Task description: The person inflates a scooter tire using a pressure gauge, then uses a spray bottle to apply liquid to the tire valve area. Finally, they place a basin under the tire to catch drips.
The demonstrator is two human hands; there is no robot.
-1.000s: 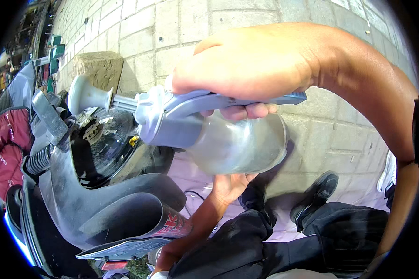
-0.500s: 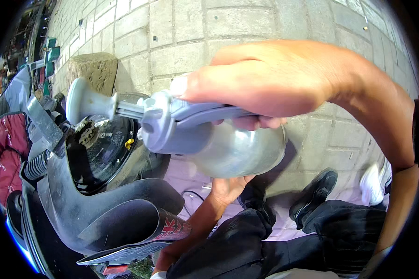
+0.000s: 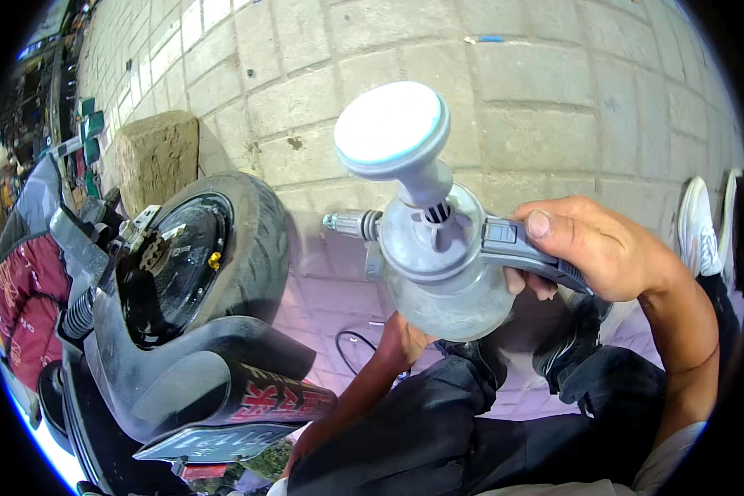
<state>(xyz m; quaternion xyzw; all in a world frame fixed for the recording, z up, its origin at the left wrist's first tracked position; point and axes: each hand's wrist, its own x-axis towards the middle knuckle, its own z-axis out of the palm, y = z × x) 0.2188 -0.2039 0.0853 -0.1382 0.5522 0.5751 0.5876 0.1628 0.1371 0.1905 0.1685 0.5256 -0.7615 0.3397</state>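
Observation:
A pressure spray bottle (image 3: pixel 446 306), with a grey pump top, a short nozzle pointing left and a translucent body, is held upright in front of me. My right hand (image 3: pixel 587 248) is closed on its grey handle, thumb on top beside the trigger. My left hand (image 3: pixel 407 337) is under the bottle's lower left side, holding it from below, its fingers mostly hidden. Left of the bottle lies a tipped-over scooter, showing its wheel (image 3: pixel 260 236), yellow valve cap, black mudguard (image 3: pixel 157 376), plate and shock spring.
A rough stone block (image 3: pixel 155 153) sits on the pavement behind the wheel. A maroon cloth (image 3: pixel 25 306) hangs on the scooter. A black hose (image 3: pixel 351 351) lies below the bottle. Another person's white shoes (image 3: pixel 696 227) are at the right; my dark-trousered legs (image 3: pixel 372 446) fill the bottom.
The bottle has swung from lying sideways to upright, its pump knob now facing up toward me. My right hand has moved down and right with the handle, uncovering more of the wheel.

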